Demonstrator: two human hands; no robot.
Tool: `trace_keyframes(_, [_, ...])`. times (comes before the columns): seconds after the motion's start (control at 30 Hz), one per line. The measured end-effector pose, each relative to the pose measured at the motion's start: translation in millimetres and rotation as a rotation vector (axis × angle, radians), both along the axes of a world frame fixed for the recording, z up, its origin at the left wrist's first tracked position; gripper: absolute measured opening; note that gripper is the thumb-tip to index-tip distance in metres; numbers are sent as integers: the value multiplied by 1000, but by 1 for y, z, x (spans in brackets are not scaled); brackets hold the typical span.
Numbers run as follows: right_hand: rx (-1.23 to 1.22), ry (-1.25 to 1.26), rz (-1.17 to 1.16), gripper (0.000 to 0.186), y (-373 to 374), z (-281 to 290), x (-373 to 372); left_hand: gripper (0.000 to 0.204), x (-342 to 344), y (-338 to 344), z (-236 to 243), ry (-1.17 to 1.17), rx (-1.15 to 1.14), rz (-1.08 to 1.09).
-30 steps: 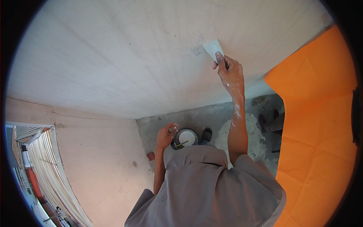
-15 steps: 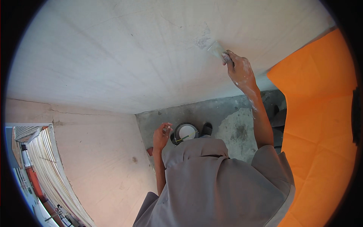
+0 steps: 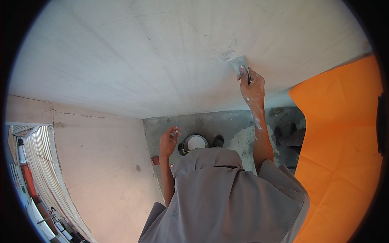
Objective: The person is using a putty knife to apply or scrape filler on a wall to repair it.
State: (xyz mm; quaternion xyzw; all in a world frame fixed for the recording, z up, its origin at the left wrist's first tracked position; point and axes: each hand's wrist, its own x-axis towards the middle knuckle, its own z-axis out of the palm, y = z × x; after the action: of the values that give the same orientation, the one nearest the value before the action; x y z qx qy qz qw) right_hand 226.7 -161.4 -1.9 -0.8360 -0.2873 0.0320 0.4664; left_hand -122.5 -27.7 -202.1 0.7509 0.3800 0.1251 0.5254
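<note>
My right hand [image 3: 252, 86] grips a pale putty knife [image 3: 237, 62], its blade at the wall [image 3: 166, 48] just below a rough greyish patch [image 3: 227, 50]. White smears mark the hand and forearm. My left hand [image 3: 169, 137] hangs lower, near waist level, with loosely curled fingers apart, white flecks on them and nothing visibly held. Below it, beside my dark footwear [image 3: 217, 141], a black bucket with white contents [image 3: 196, 142] sits on the stained concrete floor [image 3: 239, 121], partly hidden by my grey shirt.
An orange sheet [image 3: 332, 133] covers the right side, and another person's dark-shod feet [image 3: 278, 135] show beside it. At left are a cracked side wall [image 3: 101, 162] and an opening with pale slats [image 3: 40, 158]. A small red block [image 3: 155, 160] lies by the wall's foot.
My right hand first shifted right, then came slightly down, the knife still in it, ending lower on the wall. My left hand has moved up and left in the view.
</note>
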Motion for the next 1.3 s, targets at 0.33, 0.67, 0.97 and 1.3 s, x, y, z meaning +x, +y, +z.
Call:
trace_keyframes(0.33, [88, 70, 84, 47, -1, -10, 6, 19, 14, -24, 12, 35, -11, -48])
trace_keyframes(0.67, [-109, -213, 57, 38, -10, 1, 23, 20, -5, -44, -5, 8, -18, 21])
trace_keyframes(0.97, [-4, 180, 66, 42, -1, -6, 6, 21, 12, -42, 4, 59, -27, 41])
trace_keyframes(1.3, [-101, -293, 77, 40, -8, 7, 27, 19, 8, -61, -4, 52, -18, -31])
